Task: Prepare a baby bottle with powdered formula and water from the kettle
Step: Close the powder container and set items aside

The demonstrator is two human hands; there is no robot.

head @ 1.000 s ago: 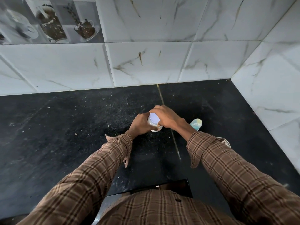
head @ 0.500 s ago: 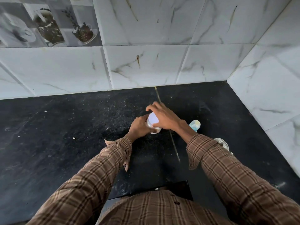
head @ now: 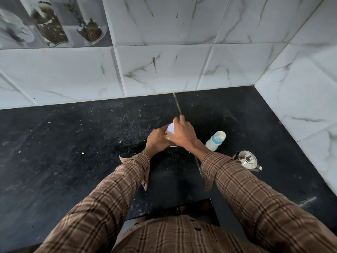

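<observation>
A small round formula container with a pale lid stands on the black counter. My left hand wraps its side. My right hand grips the lid from above, fingers spread over it; most of the container is hidden. To the right stands a capped baby bottle, white with a blue ring. A small steel kettle sits just right of my right sleeve, partly hidden by it.
White marble-look tiled walls close the counter at the back and at the right. The counter's front edge runs just before my body. A seam crosses the counter.
My right hand has turned on the lid, fingers shifting round it. The view has moved, so the bottle and kettle show more fully beside my right arm.
</observation>
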